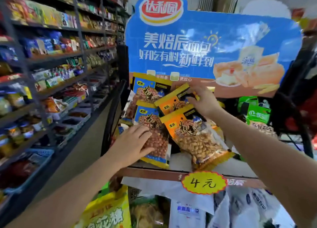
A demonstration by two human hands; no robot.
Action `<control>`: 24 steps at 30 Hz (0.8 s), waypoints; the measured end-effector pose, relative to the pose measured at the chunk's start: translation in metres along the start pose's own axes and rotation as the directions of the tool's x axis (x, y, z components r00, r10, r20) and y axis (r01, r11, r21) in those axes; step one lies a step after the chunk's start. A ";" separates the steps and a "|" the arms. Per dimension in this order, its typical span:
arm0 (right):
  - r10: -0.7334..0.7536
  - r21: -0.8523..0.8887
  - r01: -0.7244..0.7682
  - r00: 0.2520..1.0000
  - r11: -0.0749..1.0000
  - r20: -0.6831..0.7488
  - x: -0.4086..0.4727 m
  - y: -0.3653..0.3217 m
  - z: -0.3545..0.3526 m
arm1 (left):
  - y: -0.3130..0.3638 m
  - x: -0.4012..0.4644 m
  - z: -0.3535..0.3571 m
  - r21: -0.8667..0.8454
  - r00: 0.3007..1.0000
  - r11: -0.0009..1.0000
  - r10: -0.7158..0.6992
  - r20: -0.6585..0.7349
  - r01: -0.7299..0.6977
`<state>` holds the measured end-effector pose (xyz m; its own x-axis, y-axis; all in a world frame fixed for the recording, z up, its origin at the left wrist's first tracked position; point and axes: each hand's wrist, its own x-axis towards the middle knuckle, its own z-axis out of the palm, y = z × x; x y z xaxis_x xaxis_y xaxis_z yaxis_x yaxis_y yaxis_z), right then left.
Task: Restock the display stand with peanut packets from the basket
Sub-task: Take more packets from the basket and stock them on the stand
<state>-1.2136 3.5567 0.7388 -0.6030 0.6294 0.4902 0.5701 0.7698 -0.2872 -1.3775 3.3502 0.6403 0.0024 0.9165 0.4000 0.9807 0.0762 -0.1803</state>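
Resting with fingers spread on a blue peanut packet (155, 138) at seven o'clock on the display stand (171, 173), the left hand (132, 144) is steadying it while the right hand (204, 101), at twelve, is seemingly pinching an orange peanut packet (173, 101) by its top edge.

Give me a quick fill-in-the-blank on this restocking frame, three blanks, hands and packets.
1. The left hand rests flat on a peanut packet with a ____ label.
2. The right hand grips the top edge of a packet with an ____ label.
3. The yellow price tag reads ____ yuan.

Missing words: blue; orange; 4
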 end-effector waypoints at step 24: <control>-0.177 -0.419 0.224 0.973 0.880 0.149 -0.016 0.017 -0.007 | 0.027 0.031 -0.045 0.009 0.968 0.972 0.231 0.093 -0.233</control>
<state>-1.1901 3.5593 0.7315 -0.7703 0.4921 0.4054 0.6004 0.7739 0.2014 -1.3420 3.3631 0.6888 0.2111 0.9417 0.2620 0.9512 -0.1361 -0.2771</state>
